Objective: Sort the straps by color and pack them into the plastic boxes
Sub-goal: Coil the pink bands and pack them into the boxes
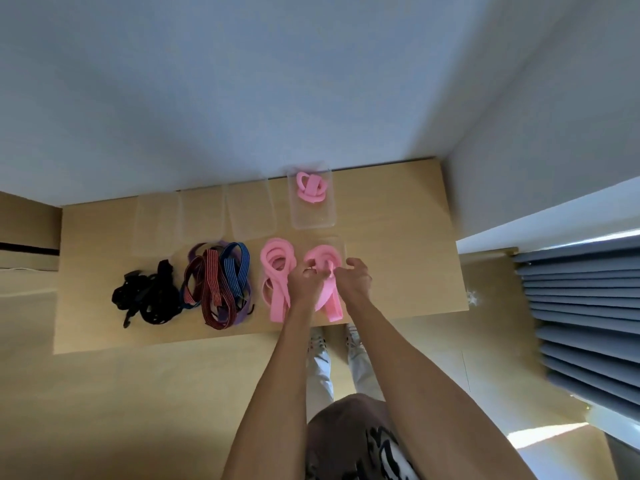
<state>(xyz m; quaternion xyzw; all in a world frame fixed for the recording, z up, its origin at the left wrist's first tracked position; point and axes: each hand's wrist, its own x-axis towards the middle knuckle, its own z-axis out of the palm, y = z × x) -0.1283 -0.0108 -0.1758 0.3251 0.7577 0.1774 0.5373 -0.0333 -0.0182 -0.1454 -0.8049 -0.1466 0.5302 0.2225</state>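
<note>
Head view, the only one we had: both hands met just right of frame centre, over the near edge of a light wood table [398, 237]. The left hand [304, 282] had its fingers curled round a pink strap [320, 258], and the right hand [353, 277] pinched the same strap just beside it, so the two hands were almost touching w/ the strap coiled between them and its tails hanging down toward the table edge. We saw the faint rim of a clear plastic box [341, 245] around the far side of that coil, but we couldn't tell whether the strap sat inside it. Just left of the hands lay a second pile of pink straps [277, 268], loose on the table. Further left, centre-left of frame, was a tangle of striped straps [216, 282] in red, blue and purple, and left of that a heap of black straps [149, 296]. Above centre, at the table's far edge by the wall, a clear box [313, 216] held a small bundle of pink straps [311, 190]. To its left, approx. three more clear boxes [251, 213] stood in a row, hard to make out against the wood.
</note>
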